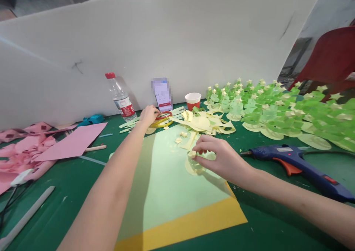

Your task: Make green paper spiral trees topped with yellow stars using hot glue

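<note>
My right hand (212, 153) has its thumb and index finger pinched on a small pale yellow paper piece (192, 154), above a pale round paper base with green paper loops (195, 166). My left hand (149, 114) reaches to the back, at the handles of red and yellow scissors (162, 123); its fingertips are partly hidden. Under my right hand lies a light green sheet (169, 180) over a yellow sheet (194, 221). Small yellow paper stars (183, 134) lie near the sheet's back edge, beside a heap of pale yellow scraps (205, 123).
A blue glue gun (288, 154) lies at the right, before many green paper trees (263, 103). At the back stand a bottle (122, 99), a phone (163, 95) and a paper cup (193, 101). Pink paper (73, 141) covers the left.
</note>
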Motion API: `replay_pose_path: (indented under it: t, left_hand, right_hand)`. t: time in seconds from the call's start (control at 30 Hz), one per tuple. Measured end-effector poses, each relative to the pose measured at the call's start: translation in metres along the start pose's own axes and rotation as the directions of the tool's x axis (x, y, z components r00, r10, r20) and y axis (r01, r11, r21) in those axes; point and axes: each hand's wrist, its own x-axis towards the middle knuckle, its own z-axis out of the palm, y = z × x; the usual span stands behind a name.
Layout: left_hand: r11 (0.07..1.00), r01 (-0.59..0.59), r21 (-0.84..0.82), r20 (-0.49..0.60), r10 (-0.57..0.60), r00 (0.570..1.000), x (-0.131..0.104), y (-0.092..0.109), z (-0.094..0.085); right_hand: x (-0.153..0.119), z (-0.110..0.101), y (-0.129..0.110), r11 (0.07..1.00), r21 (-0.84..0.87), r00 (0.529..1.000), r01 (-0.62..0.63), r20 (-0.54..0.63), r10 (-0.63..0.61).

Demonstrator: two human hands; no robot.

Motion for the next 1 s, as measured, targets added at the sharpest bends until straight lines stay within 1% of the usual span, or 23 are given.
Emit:
replay_pose_path:
  t: [0.17,0.33,0.47,0.63,0.73,0.8,0.9,1.0]
  left_hand:
    - [0.985,0.017,-0.17,-0.021,-0.021,1.0,0.014,0.019,0.006]
    - [0.929,0.027,-0.368,-0.003,-0.03,1.0,0.022,0.035,0.006]
    - [0.895,0.062,-0.442,-0.008,-0.073,0.997,0.015,0.037,0.001]
    - [0.866,0.105,-0.49,0.007,-0.116,0.993,-0.004,0.04,-0.012]
    - [0.853,0.1,-0.513,-0.02,-0.128,0.992,-0.023,0.05,-0.025]
    - [0.846,0.079,-0.527,-0.047,-0.122,0.991,-0.042,0.059,-0.034]
    - [0.837,0.03,-0.547,-0.075,-0.085,0.994,-0.087,0.074,-0.048]
    - [0.834,-0.009,-0.552,-0.113,-0.064,0.992,-0.142,0.082,-0.059]
  right_hand:
    - [0.0,0.0,-0.001,1.0,-0.013,1.0,-0.007,0.003,0.007]
    - [0.0,0.0,-0.001,0.999,0.008,0.999,-0.036,0.006,0.036]
    - [0.001,0.0,0.001,0.999,0.018,1.0,-0.031,-0.001,0.031]
    - [0.001,0.0,0.0,1.0,0.019,1.0,-0.017,0.011,0.016]
    - [0.001,0.0,0.0,1.0,0.018,1.0,-0.015,0.016,0.015]
    - [0.001,0.0,0.0,1.0,0.017,1.0,-0.006,0.011,0.006]
    - [0.001,-0.001,-0.001,0.999,0.035,1.0,0.016,-0.021,-0.015]
    - [0.0,-0.006,-0.008,0.997,0.07,0.999,0.025,-0.037,-0.022]
